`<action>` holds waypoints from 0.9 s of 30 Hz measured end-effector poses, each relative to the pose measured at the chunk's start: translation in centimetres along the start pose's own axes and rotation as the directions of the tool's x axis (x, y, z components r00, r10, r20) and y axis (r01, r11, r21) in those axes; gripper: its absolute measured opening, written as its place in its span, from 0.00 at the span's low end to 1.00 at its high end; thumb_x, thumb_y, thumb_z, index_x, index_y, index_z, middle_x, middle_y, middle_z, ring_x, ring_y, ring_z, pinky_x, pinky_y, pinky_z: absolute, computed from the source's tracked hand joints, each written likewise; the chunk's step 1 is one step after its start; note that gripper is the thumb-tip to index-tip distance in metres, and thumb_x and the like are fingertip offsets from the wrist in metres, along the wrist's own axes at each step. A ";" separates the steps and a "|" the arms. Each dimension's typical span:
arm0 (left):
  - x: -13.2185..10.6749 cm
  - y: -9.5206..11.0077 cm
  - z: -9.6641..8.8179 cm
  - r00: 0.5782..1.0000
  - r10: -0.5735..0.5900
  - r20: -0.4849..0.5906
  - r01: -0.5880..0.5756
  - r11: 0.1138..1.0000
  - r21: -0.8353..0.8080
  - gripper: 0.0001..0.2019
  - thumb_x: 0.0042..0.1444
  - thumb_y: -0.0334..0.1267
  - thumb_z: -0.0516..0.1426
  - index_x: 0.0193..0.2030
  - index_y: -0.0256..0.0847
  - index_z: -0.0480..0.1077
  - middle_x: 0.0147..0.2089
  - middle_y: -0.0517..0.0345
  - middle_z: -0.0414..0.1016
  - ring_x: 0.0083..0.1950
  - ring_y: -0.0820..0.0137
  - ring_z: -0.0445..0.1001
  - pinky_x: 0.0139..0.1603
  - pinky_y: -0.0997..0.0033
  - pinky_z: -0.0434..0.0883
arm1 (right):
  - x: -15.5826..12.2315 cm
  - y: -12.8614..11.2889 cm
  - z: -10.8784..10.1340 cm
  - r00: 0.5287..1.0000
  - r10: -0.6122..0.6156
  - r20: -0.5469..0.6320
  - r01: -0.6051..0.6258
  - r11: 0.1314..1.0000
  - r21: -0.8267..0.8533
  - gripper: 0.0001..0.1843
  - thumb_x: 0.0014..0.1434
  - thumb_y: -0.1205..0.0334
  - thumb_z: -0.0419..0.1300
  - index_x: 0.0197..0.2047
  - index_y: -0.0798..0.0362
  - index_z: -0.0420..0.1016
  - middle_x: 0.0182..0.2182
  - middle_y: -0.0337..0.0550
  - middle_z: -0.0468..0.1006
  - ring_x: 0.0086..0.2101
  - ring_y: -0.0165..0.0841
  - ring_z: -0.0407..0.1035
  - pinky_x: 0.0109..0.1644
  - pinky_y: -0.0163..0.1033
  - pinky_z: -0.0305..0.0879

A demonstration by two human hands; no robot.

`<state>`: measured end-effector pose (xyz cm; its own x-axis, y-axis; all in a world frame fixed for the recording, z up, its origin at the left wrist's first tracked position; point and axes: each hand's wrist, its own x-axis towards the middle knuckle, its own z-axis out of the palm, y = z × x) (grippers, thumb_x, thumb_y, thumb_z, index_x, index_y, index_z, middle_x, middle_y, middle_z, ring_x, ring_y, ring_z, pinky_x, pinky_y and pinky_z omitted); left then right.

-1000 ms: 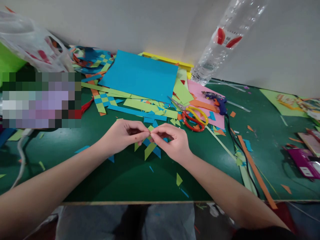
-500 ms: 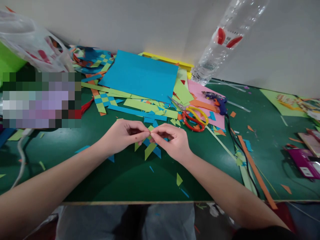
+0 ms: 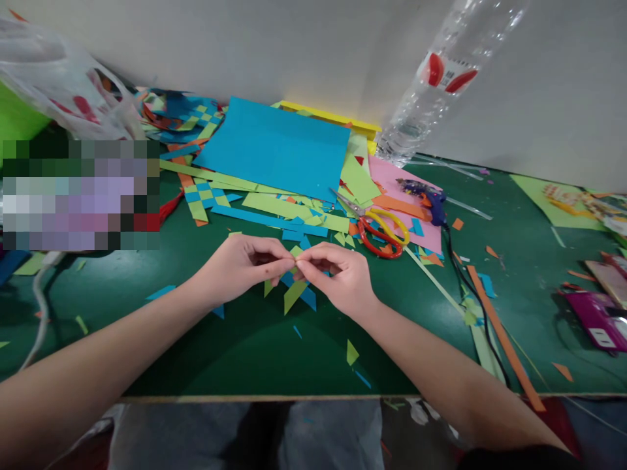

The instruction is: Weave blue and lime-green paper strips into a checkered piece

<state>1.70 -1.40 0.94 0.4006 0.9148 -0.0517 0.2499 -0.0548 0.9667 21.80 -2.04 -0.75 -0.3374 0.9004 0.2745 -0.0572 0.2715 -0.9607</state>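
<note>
Over the front middle of the table, my left hand [image 3: 240, 264] and my right hand [image 3: 340, 274] meet at the fingertips. Thumb and forefinger of each are pinched together, apparently on green and blue paper strips [image 3: 294, 297], whose slanted ends show below and between my fingers. My fingers hide the exact spot they grip. Just beyond my right hand lie scissors [image 3: 385, 232] with one red and one yellow handle loop, blades pointing back left. Small green and blue scraps [image 3: 351, 352] are scattered on the tabletop near my wrists.
Behind my hands a blue sheet [image 3: 279, 147] covers cut paper. A blue glue gun [image 3: 434, 205] rests on pink paper [image 3: 386, 173]. A plastic bottle [image 3: 435, 78] leans on the wall. An orange strip [image 3: 504, 336] and a black cable lie right; a plastic bag [image 3: 63, 72] stands left.
</note>
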 end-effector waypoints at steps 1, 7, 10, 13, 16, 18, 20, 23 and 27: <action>0.0 0.0 0.0 1.000 -0.001 0.003 0.001 1.000 0.002 0.09 0.57 0.44 0.63 0.32 0.41 0.79 0.29 0.59 0.76 0.25 0.76 0.70 0.26 0.78 0.67 | 0.0 0.0 0.0 1.000 0.001 0.003 -0.001 1.000 0.015 0.06 0.59 0.58 0.67 0.35 0.51 0.80 0.32 0.39 0.79 0.29 0.28 0.78 0.34 0.33 0.78; 0.1 0.1 -0.1 1.000 0.018 0.000 -0.018 1.000 0.017 0.10 0.57 0.43 0.63 0.30 0.41 0.79 0.28 0.58 0.76 0.26 0.75 0.70 0.27 0.77 0.68 | 0.0 0.0 0.1 0.999 0.041 -0.006 -0.041 0.998 0.044 0.08 0.58 0.56 0.68 0.34 0.51 0.80 0.33 0.39 0.80 0.29 0.28 0.78 0.34 0.33 0.79; 0.1 0.0 -0.1 1.000 0.015 0.007 -0.015 1.000 0.006 0.09 0.57 0.43 0.63 0.31 0.41 0.79 0.28 0.59 0.76 0.26 0.75 0.70 0.27 0.77 0.67 | 0.0 0.0 0.0 0.998 0.060 0.004 -0.060 0.996 0.064 0.09 0.57 0.54 0.68 0.34 0.51 0.80 0.33 0.39 0.79 0.29 0.28 0.78 0.34 0.34 0.79; 0.1 -0.1 -0.2 1.000 0.018 0.011 -0.018 1.000 0.000 0.09 0.57 0.44 0.63 0.32 0.42 0.80 0.29 0.59 0.76 0.25 0.76 0.69 0.26 0.77 0.67 | 0.1 0.1 0.0 0.999 0.052 0.011 -0.052 0.996 0.075 0.08 0.57 0.55 0.69 0.35 0.51 0.81 0.32 0.38 0.79 0.29 0.28 0.78 0.34 0.33 0.78; 0.0 -0.1 -0.1 1.000 0.026 0.003 -0.026 1.000 0.008 0.09 0.57 0.43 0.63 0.32 0.42 0.80 0.29 0.59 0.76 0.25 0.76 0.69 0.26 0.77 0.67 | 0.0 0.1 0.0 0.998 0.054 0.013 -0.055 0.996 0.067 0.08 0.57 0.55 0.68 0.34 0.51 0.80 0.32 0.38 0.79 0.29 0.27 0.78 0.34 0.33 0.78; 0.0 -0.1 -0.1 1.000 0.024 0.000 -0.024 1.000 0.009 0.09 0.57 0.44 0.63 0.32 0.42 0.80 0.28 0.59 0.76 0.25 0.76 0.69 0.26 0.78 0.67 | 0.0 0.1 0.0 0.998 0.061 0.011 -0.062 0.997 0.049 0.09 0.57 0.53 0.68 0.34 0.50 0.80 0.32 0.38 0.79 0.29 0.28 0.78 0.35 0.34 0.78; 0.0 0.0 0.0 1.000 0.015 0.004 -0.015 1.000 0.000 0.10 0.57 0.44 0.63 0.32 0.41 0.80 0.28 0.59 0.75 0.25 0.76 0.69 0.25 0.78 0.67 | -0.1 0.1 0.1 0.997 0.071 0.007 -0.071 0.996 0.047 0.10 0.57 0.53 0.68 0.34 0.51 0.80 0.32 0.38 0.79 0.29 0.28 0.78 0.35 0.34 0.79; 0.1 0.2 0.0 1.000 0.000 0.017 0.001 1.000 -0.026 0.10 0.57 0.43 0.63 0.30 0.41 0.80 0.26 0.59 0.74 0.25 0.76 0.69 0.26 0.78 0.67 | 0.0 0.1 0.2 0.995 0.101 -0.001 -0.100 0.989 0.107 0.11 0.55 0.53 0.70 0.34 0.51 0.80 0.32 0.38 0.80 0.29 0.28 0.78 0.36 0.35 0.79; 0.2 0.5 0.0 1.000 -0.011 0.030 0.013 0.998 -0.060 0.11 0.57 0.43 0.63 0.27 0.41 0.78 0.23 0.61 0.71 0.26 0.75 0.69 0.28 0.78 0.67 | 0.1 0.1 0.2 0.989 0.146 0.018 -0.146 0.965 0.217 0.11 0.53 0.53 0.71 0.35 0.52 0.80 0.29 0.37 0.80 0.28 0.28 0.78 0.36 0.35 0.80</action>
<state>1.93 -1.23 1.36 0.4237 0.9031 -0.0698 0.2018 -0.0190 0.9792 21.52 -1.97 -0.83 -0.3593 0.9240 0.1309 -0.2099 0.0567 -0.9761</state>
